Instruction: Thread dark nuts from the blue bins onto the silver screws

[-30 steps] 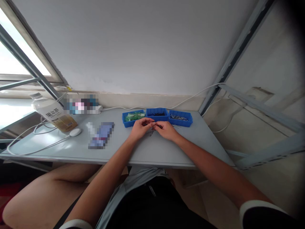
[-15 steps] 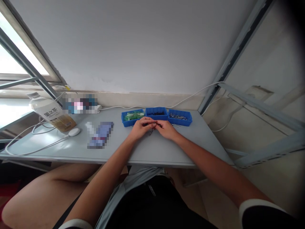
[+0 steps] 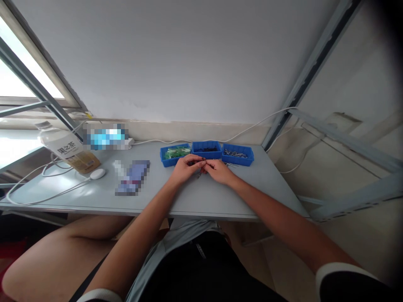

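Note:
My left hand (image 3: 185,167) and my right hand (image 3: 219,170) meet fingertip to fingertip over the grey table (image 3: 204,197), just in front of three blue trays. Both hands pinch a small dark part (image 3: 200,171) between them; it is too small to name. The left tray (image 3: 174,154) holds green pieces, the middle tray (image 3: 206,149) dark pieces, and the right tray (image 3: 237,154) metal pieces.
A tea bottle (image 3: 67,147) lies tilted at the table's left, beside a white mouse (image 3: 98,173) and loose white cables (image 3: 37,184). A blurred flat item (image 3: 132,177) lies left of my hands. Metal frame bars (image 3: 302,71) rise at the right.
The hands stay pinched together at the same spot; the fingers shifted only slightly.

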Tool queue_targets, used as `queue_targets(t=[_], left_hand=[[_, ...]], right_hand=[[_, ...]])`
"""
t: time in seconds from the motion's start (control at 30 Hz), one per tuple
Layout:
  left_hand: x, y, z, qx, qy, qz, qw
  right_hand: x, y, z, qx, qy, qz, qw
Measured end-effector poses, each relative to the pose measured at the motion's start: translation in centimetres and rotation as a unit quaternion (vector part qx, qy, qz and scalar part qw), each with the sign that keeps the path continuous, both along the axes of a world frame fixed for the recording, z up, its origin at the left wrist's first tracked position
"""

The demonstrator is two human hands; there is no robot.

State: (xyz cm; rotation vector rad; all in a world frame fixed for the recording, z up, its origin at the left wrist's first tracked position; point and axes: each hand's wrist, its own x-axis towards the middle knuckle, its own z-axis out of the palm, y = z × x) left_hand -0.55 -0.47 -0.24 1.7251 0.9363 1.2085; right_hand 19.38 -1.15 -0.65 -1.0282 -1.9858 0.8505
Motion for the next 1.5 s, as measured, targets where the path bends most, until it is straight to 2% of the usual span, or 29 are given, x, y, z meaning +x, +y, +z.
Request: queue_targets(t=[0.2,0.4,0.83,1.1,1.37,1.5], left_hand=[[0.0,0.2,-0.2,0.016,0.005,-0.011,1.000],[0.1,0.0,0.2,0.008,0.008,0.000,1.000],[0.0,0.0,0.1,0.000,0.014,0.008,1.000],[0.1,0.0,0.1,0.006,0.013,-0.009,1.000],[0.1,-0.1,0.2,0.009,-0.017,-0.033,0.999],[0.1,-0.1,0.1,0.010,-0.009,-0.033,0.999]], right_hand=[[0.2,0.1,-0.1,0.000,0.000,-0.021,1.000],[0.0,-0.1,0.0,0.005,-0.010,-0.010,1.000],[-0.2,-0.5,0.2,-0.053,0.012,0.012,0.998],[-0.1,-0.2,0.1,0.003,-0.050,-0.008,0.999],[0.1,-0.4,1.0,0.000,-0.013,-0.030,0.999],[0.1,-0.4,0.8,0.004,-0.026,-0.014,1.000]])
